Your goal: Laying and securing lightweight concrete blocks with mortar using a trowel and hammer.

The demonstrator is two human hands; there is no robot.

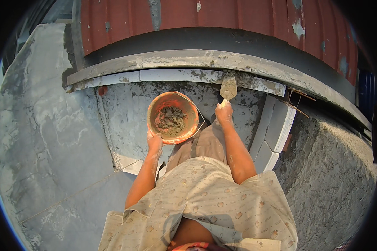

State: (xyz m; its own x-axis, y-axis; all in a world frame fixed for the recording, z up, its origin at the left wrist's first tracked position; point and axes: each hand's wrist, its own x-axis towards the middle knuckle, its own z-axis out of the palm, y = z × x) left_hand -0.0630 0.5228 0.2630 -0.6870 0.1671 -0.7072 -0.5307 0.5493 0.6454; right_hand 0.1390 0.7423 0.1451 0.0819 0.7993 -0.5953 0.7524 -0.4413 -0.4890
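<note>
My left hand (155, 141) grips the lower left rim of an orange bucket (191, 119), tilted so its inside shows. Wet grey mortar (170, 120) lies in the bottom, and a wire handle hangs on the bucket's right side. Closed round the handle of a trowel, my right hand (224, 112) reaches forward. The trowel's blade (228, 88) points away from me, smeared with mortar, its tip at the joint between a row of pale blocks (171, 75) and the grey ledge (155, 60) above them.
Beyond the ledge rises a red corrugated metal sheet (188, 14). A short block wall (276, 125) stands right of my legs, with thin rods (299, 109) sticking out near its top. Rough grey plaster (326, 180) slopes at the right; a smooth grey surface (50, 138) spreads left.
</note>
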